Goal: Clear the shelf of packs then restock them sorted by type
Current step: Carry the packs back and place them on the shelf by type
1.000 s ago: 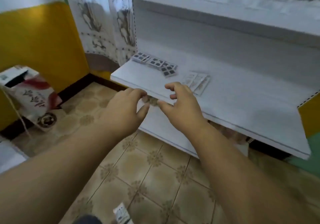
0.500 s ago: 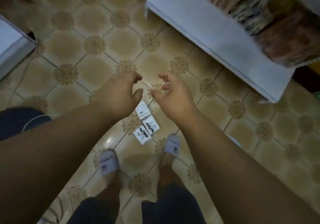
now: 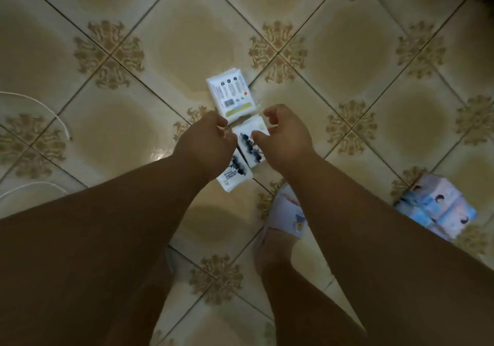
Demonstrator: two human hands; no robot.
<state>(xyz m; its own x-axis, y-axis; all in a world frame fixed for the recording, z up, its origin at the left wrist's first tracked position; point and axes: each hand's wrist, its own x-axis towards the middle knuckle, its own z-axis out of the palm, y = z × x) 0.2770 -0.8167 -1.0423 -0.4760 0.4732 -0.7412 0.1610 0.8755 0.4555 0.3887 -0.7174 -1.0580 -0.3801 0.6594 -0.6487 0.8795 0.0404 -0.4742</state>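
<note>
Three white packs lie in a row on the tiled floor. The far pack (image 3: 231, 94) shows its back, with a barcode and small icons. The middle pack (image 3: 250, 144) and the near pack (image 3: 234, 177) carry a black ink print. My left hand (image 3: 207, 144) hovers over the left edge of the middle and near packs with its fingers loosely curled downward. My right hand (image 3: 287, 137) hangs just right of the middle pack, thumb and forefinger apart. Neither hand holds anything. The shelf is out of view.
A stack of pale blue printed packs (image 3: 435, 209) lies on the floor at the right. My right foot in a white slipper (image 3: 284, 216) stands just below the packs. A white cord (image 3: 62, 123) runs along the floor at the left.
My view has swung from the shelf down to the floor. Both hands have dropped toward the three white packs and now hang right over them.
</note>
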